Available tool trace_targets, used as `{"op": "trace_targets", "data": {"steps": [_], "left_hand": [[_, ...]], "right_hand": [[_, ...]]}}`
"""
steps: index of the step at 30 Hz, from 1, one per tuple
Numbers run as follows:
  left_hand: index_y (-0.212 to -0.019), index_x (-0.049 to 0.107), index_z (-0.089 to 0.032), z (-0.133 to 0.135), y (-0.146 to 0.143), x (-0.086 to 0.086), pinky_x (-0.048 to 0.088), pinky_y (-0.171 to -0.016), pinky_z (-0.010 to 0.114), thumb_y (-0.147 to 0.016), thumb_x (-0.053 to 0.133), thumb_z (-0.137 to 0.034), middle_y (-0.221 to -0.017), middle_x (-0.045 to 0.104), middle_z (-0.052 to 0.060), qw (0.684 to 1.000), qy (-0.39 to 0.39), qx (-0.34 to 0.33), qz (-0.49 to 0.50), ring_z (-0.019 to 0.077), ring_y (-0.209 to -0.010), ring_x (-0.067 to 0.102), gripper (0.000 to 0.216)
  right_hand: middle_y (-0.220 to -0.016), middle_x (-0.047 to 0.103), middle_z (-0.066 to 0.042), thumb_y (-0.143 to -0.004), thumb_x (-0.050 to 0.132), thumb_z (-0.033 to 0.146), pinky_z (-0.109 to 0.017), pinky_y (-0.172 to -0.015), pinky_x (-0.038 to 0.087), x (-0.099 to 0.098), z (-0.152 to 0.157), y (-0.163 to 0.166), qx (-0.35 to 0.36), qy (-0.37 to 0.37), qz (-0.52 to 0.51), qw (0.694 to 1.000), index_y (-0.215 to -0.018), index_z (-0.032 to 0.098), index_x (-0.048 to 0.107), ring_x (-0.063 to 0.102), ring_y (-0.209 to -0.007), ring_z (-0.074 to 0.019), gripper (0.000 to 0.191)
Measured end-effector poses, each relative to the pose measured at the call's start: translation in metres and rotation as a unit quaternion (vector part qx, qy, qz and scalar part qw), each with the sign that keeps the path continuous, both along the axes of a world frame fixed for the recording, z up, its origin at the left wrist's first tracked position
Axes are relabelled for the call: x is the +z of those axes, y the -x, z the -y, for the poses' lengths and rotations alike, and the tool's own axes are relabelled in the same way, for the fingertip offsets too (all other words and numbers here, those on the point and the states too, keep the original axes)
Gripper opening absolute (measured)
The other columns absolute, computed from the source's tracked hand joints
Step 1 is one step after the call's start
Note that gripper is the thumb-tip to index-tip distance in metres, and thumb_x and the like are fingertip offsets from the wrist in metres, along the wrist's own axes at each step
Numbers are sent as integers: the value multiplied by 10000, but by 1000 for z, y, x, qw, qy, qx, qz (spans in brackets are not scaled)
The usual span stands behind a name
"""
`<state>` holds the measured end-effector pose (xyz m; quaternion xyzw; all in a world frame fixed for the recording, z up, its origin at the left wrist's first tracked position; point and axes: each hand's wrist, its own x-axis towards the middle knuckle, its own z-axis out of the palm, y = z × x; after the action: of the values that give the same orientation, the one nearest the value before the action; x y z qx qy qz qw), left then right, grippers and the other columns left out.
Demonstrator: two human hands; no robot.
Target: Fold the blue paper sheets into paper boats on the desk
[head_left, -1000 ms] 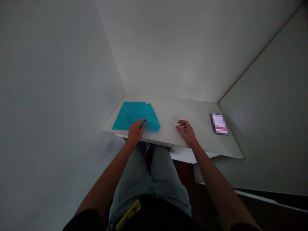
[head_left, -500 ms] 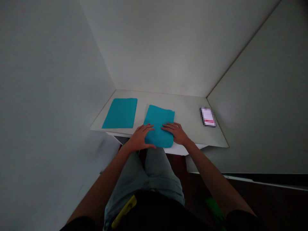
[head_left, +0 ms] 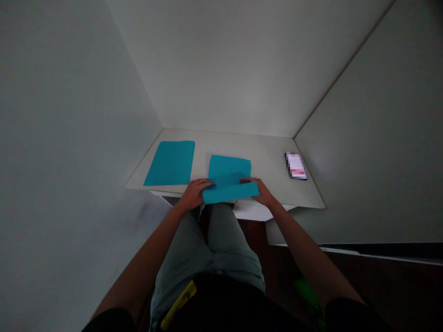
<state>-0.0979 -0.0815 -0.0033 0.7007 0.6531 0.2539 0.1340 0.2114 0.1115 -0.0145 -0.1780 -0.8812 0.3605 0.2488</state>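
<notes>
Head view: left hand (head_left: pixel 194 194) and right hand (head_left: pixel 263 192) grasp teal cloth (head_left: pixel 228 173), seemingly.

Two matt teal sheets, the left one (head_left: pixel 169 163) and the centre one (head_left: pixel 228 168), look soft and smooth; cloth or paper, can't tell from here. White tabletop (head_left: pixel 270 157): smooth, low sheen, prob. laminate. Phone (head_left: pixel 296 165) by back rt corner: glossy front, too blurred for more. Walls (head_left: pixel 224 69): matt paint. Shorts (head_left: pixel 194 249): grey-green cloth, prob. denim.
</notes>
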Motion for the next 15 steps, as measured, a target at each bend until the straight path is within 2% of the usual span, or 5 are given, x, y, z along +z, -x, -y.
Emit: {"op": "trace_targets", "data": {"steps": [3, 6, 8, 12, 15], "left_hand": [[-1266, 780, -299, -10, -4, 0, 391, -1220, 539, -811, 680, -129, -1448, 717, 43, 999, -13, 36, 27, 312, -1418, 575, 496], [-1200, 780, -259, -12, -5, -4, 364, -1239, 559, -850, 661, -170, -1434, 727, 65, 997, -29, 60, 46, 315, -1446, 552, 381], [-1213, 757, -237, -12, -5, -8, 386, -1232, 541, -901, 654, -234, -1416, 733, 95, 993, -47, 80, 71, 306, -1398, 599, 328], [-1147, 714, -234, -20, -7, -14, 522, -1099, 476, -1001, 615, -407, -1182, 803, 98, 980, -52, 120, 153, 275, -1148, 728, 248], [-1162, 648, -221, -31, -12, -17, 591, -947, 420, -1002, 629, -462, -1050, 798, 76, 963, -46, 151, 219, 249, -989, 758, 290]], "right_hand": [[-1285, 804, -74, -903, 775, 484, -588, -1179, 451, -5, -2, -2, -8, -21, 18, 1000, -1278, 312, 768, 717, -1278, -360, 413], [-1280, 803, -96, -911, 728, 381, -636, -1218, 364, -11, -4, -5, -34, -50, 35, 998, -1190, 291, 791, 689, -1324, -357, 300], [-1299, 794, -109, -917, 681, 351, -655, -1216, 354, -15, -6, -6, -67, -50, 33, 996, -1209, 267, 777, 691, -1317, -355, 318], [-1049, 833, -78, -970, 614, 472, -576, -1079, 526, -17, -6, 1, -104, -16, 37, 994, -1091, 245, 767, 766, -1059, -330, 299], [-975, 805, -72, -985, 610, 582, -474, -883, 622, -15, -4, 7, -156, 30, 6, 987, -1254, 242, 689, 765, -923, -302, 440]]}}
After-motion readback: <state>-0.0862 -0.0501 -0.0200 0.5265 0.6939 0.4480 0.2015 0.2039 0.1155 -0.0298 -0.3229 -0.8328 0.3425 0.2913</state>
